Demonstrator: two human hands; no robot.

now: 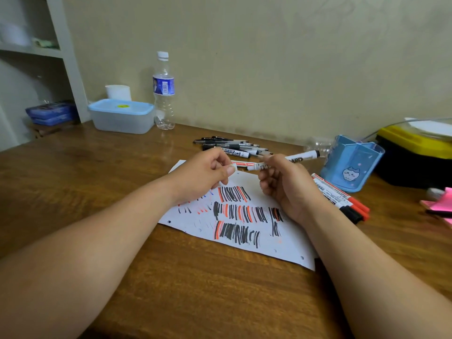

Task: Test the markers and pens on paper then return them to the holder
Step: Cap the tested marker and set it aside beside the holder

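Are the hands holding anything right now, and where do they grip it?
The right hand grips a whiteboard marker round its barrel. The left hand seems to pinch the end of a red-striped marker.

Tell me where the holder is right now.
Head view: the holder stands on the right side of the table, just behind the loose markers and left of the yellow-lidded box.

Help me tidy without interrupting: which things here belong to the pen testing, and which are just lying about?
Job: whiteboard marker in right hand, scribbled paper, pile of pens, blue holder, markers beside it.
Lying about: water bottle, lidded container, yellow box, pink notes.
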